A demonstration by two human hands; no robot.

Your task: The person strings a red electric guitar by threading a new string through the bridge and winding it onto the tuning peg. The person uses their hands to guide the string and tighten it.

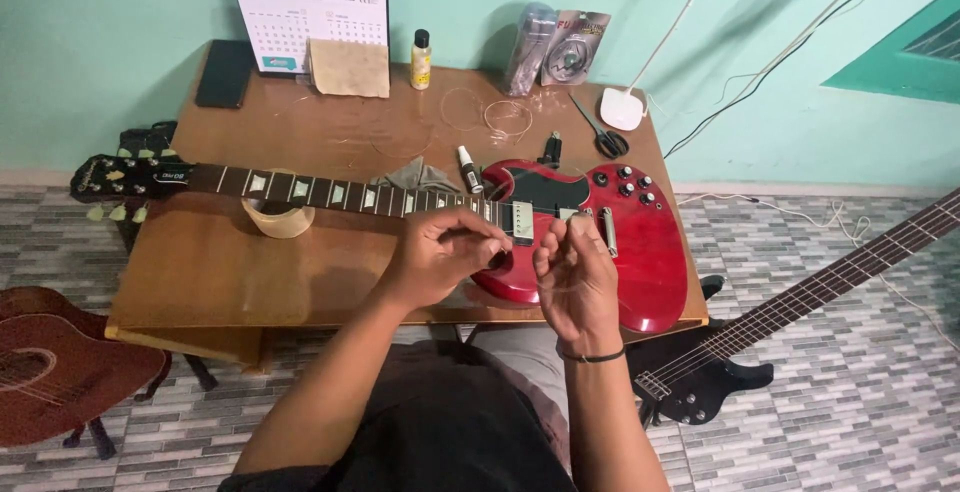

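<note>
A red electric guitar (640,242) lies flat on a brown wooden table (220,272), its neck (310,192) resting on a curved wooden support (277,220) and its black headstock (120,180) hanging past the left edge. My left hand (440,252) and my right hand (575,277) are raised just above the guitar's body near the pickups. Both pinch a thin, nearly invisible guitar string between the fingertips. A dark band circles my right wrist.
Loose coiled strings (505,117), scissors (603,135), a small bottle (421,59), a desk calendar (305,17), a black phone (224,74), string packets (572,47) and a grey cloth (415,174) lie on the table. An acoustic guitar (55,367) stands left, a black bass (760,342) right.
</note>
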